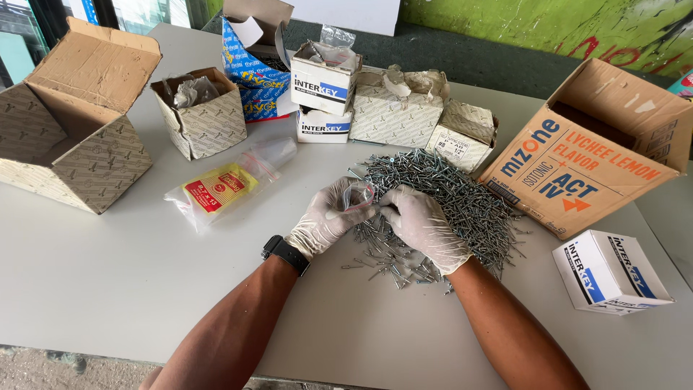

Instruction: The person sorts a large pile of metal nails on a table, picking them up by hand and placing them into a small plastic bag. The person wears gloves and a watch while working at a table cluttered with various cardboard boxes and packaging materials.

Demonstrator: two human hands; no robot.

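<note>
A small clear plastic bag (356, 195) sits pinched between the two gloved hands, just above the near edge of a heap of silver rivets (440, 198) spread on the grey table (130, 289). The left hand (328, 220), in a white glove and with a black watch (285, 253) at the wrist, curls its fingers (345, 209) around the bag's left side and underneath it, so the bag rests against the fingertips and thumb. The right hand (422, 227), also gloved in white, is closed at the bag's right edge, thumb and forefinger meeting there; whether a rivet is nipped between them cannot be made out. Both hands lie over the loose fringe of the heap, where single rivets scatter toward the person. There is one heap, far too many pieces to count. To the left of the hands lies one packet of clear bags with a red and yellow label (224, 188). Along the far side of the table stand three patterned cardboard boxes on the left and middle (76, 137) (202, 115) (397, 108), one smaller patterned box beside the heap (462, 137), two white boxes stacked one on the other (323, 94), and one torn blue and yellow box (249, 72) behind them. On the right a large orange carton (585, 159) lies tipped on its side, touching the heap, and one more white box (610, 271) stands nearer the table's edge, well apart from the hands.
</note>
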